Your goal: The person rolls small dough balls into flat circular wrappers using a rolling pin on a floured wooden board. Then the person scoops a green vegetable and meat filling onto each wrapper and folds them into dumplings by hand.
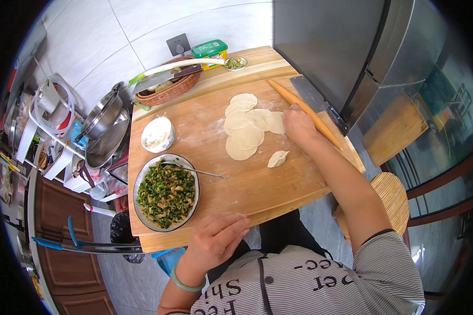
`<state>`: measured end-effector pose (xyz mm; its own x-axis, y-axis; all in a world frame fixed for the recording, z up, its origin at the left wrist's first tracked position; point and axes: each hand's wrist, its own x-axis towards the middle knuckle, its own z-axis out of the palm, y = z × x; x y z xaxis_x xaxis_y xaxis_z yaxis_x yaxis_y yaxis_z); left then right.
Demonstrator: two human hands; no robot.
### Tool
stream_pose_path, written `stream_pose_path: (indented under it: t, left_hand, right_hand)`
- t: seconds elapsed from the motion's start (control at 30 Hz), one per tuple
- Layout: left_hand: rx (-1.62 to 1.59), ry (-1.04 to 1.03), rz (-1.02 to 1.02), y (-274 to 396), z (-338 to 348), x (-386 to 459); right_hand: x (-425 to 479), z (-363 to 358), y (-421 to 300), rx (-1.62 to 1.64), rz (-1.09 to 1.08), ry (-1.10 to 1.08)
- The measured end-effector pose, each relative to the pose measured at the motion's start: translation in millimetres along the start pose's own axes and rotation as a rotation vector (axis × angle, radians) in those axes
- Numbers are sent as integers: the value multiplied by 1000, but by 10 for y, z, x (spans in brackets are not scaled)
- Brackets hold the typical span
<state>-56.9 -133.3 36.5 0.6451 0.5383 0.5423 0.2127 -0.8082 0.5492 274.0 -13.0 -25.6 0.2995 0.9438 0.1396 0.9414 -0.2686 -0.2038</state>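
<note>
My right hand (299,125) has its fingers at the right edge of a round dough wrapper (274,122), beside a tapered wooden rolling pin (305,112). Several more thin wrappers (248,136) lie overlapping on the floured wooden board (213,157). One folded dumpling (278,159) rests below them. My left hand (220,236), with a bangle at the wrist, is at the board's near edge, its fingers close together and nothing seen in it. Left of centre, a bowl of chopped green filling (166,193) holds a metal utensil (197,170). Behind it stands a white bowl of flour (157,135).
A cleaver (309,94) lies at the board's right far corner. Along the wall are a wicker basket (177,91) with a knife and a scallion across it, a green-lidded tub (209,49) and a small dish (235,63). Pots (104,112) stand left; a woven-top stool (390,202) stands right.
</note>
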Motion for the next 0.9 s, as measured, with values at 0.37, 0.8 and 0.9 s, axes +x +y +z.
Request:
stream_pose_path:
  t: [0.37,0.8,0.9]
  left_hand:
    - [-15,-34,-30,-32,2,2]
    - [-924,-23,-721,-68,234,-119]
    - [-1521,251,-730,-72,402,-157]
  right_hand:
    - [1,-24,-30,199,121,129]
    - [-792,-811,-882,1086,-310,62]
    - [-1216,-870,-1216,1380,-264,-264]
